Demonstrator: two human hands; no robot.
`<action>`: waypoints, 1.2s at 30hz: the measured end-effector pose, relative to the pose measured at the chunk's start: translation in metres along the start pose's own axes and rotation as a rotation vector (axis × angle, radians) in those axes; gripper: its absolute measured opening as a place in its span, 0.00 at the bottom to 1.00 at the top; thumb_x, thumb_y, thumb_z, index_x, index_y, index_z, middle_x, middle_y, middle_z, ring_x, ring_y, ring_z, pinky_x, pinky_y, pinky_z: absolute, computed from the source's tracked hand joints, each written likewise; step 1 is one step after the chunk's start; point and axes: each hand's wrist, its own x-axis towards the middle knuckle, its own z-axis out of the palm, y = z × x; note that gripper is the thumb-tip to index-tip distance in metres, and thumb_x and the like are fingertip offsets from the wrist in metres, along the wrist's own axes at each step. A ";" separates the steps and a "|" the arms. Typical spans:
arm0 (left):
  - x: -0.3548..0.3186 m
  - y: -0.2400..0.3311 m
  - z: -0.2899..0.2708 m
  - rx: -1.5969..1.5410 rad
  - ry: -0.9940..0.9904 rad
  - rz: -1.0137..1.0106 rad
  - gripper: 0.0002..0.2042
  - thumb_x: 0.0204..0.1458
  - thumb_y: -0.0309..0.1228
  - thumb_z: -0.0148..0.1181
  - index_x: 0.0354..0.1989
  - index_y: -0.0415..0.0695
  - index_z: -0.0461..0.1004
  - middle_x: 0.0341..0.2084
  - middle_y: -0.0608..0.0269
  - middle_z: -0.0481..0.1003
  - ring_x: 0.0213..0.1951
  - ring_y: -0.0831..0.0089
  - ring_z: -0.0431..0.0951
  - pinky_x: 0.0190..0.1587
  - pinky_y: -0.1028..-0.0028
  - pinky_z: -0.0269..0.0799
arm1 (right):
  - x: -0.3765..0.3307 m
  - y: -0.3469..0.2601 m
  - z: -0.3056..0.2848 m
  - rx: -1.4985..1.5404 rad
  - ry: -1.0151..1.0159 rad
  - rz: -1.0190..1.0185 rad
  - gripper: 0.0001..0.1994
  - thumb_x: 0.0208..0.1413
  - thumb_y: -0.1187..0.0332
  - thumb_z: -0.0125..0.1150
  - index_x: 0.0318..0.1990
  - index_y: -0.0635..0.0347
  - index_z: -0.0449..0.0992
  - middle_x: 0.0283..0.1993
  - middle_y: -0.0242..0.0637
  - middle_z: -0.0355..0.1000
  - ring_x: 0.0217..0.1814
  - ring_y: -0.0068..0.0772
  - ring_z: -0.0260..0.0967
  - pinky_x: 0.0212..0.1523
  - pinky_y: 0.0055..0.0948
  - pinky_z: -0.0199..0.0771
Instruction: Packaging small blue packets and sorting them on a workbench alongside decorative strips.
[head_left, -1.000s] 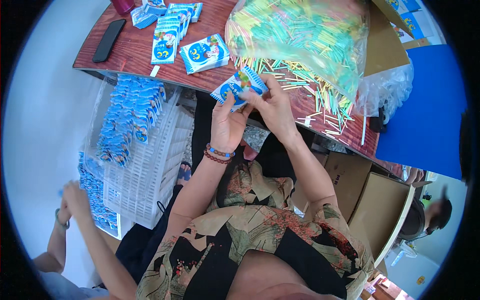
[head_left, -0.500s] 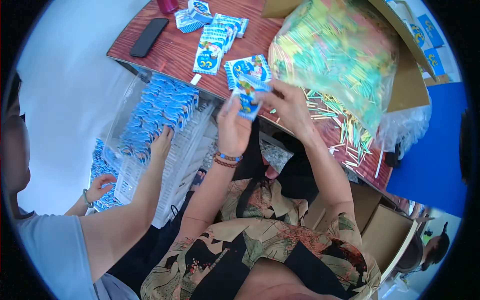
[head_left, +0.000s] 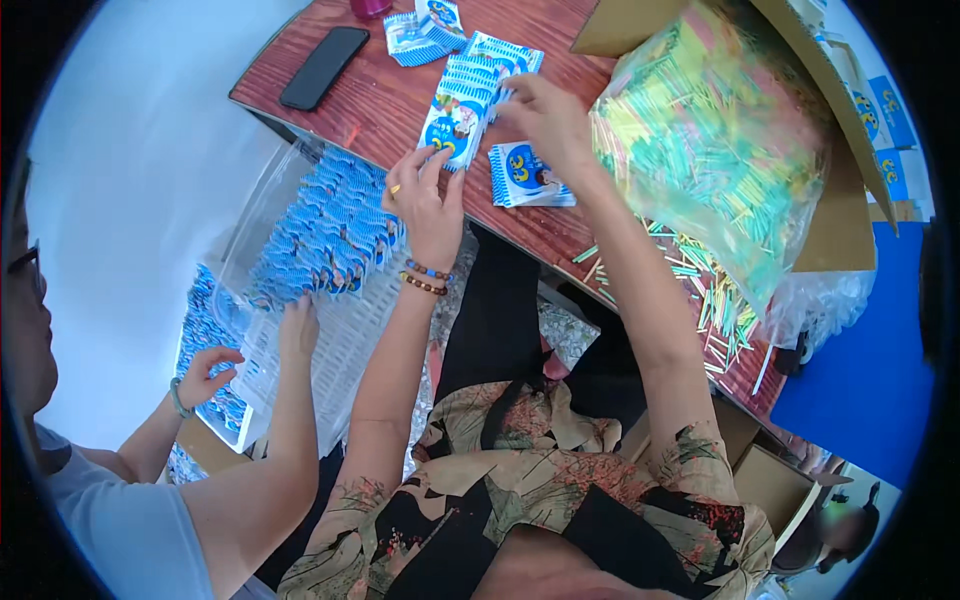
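A pile of small blue-and-white packets [head_left: 455, 118] lies on the dark red wood-grain table. At its near end is my left hand [head_left: 425, 205], its fingertips on the top packet and its thumb at the lower edge. My right hand [head_left: 552, 128] reaches over the pile's right side, with fingers bent and apart near the packets there; nothing shows in them. Below that hand sits a smaller stack of packets [head_left: 525, 172], partly covered by my right wrist. Farther back are other packets [head_left: 412, 40].
A clear bag of coloured sticks [head_left: 715, 150] leans in an open cardboard box [head_left: 835, 225] at the right, with loose sticks [head_left: 725, 315] spilled below. A black phone [head_left: 325, 68] lies far left. At left, a co-worker's hands [head_left: 298, 330] work at a plastic bin [head_left: 240, 225] full of packets.
The packet between my hands has gone to the pile. My left hand has moved left to the pile's near end, and my right hand has moved farther back over the table.
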 end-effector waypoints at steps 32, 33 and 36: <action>-0.017 0.094 -0.022 -1.564 -0.444 -0.658 0.06 0.59 0.24 0.52 0.40 0.37 0.75 0.38 0.63 0.77 0.40 0.82 0.76 0.44 0.79 0.71 | -0.128 0.003 -0.104 0.640 -0.209 0.230 0.08 0.53 0.72 0.62 0.40 0.63 0.77 0.39 0.32 0.76 0.42 0.20 0.71 0.46 0.23 0.69; -0.026 0.095 -0.024 -1.568 -0.478 -0.691 0.07 0.59 0.25 0.52 0.41 0.37 0.75 0.39 0.63 0.77 0.40 0.81 0.76 0.45 0.78 0.71 | -0.141 0.009 -0.102 0.692 -0.225 0.289 0.09 0.53 0.72 0.63 0.41 0.64 0.77 0.39 0.32 0.76 0.42 0.20 0.71 0.46 0.23 0.70; -0.051 0.104 -0.027 -1.534 -0.531 -0.763 0.08 0.59 0.26 0.52 0.44 0.36 0.74 0.40 0.63 0.77 0.42 0.81 0.76 0.46 0.78 0.71 | -0.171 0.021 -0.099 0.784 -0.192 0.350 0.11 0.52 0.71 0.64 0.42 0.64 0.78 0.39 0.33 0.77 0.40 0.19 0.72 0.43 0.22 0.72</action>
